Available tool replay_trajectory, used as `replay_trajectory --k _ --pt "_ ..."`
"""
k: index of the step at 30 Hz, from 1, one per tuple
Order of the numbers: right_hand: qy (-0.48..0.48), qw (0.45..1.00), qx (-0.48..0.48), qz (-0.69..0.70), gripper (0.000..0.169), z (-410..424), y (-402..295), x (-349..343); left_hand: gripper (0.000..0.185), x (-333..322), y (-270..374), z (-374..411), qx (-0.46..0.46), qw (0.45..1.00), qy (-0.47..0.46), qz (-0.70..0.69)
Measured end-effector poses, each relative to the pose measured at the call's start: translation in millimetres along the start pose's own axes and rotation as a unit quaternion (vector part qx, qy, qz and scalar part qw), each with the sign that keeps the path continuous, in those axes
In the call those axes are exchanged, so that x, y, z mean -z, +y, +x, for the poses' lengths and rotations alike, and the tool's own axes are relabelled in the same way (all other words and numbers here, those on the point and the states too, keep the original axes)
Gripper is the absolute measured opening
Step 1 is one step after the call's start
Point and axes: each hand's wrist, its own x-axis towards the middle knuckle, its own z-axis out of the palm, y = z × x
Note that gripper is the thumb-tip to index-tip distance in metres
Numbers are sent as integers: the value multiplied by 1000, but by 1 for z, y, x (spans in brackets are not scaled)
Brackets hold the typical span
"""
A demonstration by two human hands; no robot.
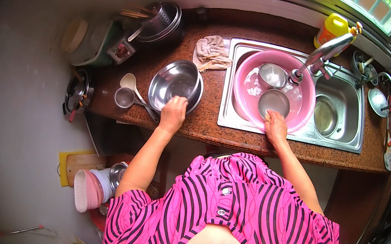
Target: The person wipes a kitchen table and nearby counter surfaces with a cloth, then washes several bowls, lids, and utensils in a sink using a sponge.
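My left hand (174, 114) grips the near rim of a shiny stainless steel bowl (173, 77) on the counter. Under that bowl, a pale rim of another dish (200, 94) shows at the right. A pink plastic basin (237, 101) with water sits over the left sink bowl. My right hand (276, 127) reaches over its near rim, fingers on the near edge of a small round metal bowl (275, 103). A small tan piece (268, 116), perhaps a scrubber, shows at these fingertips. Behind it in the water is a second metal bowl (272, 75).
A chrome faucet (323, 50) arches over the basin. Left of the steel bowl lie a white ladle (129, 81) and a small metal ladle (124, 97). A crumpled cloth (212, 53) rests beside the sink (357, 140). A yellow jug (334, 27) stands by the window.
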Motion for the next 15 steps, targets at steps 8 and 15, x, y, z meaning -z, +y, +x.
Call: replay_trajectory --k 8,15 --pt "67 984 -24 164 43 20 20 19 20 91 21 90 174 930 196 -257" --pt "164 913 118 353 34 58 -112 144 20 89 117 106 134 859 129 -477"
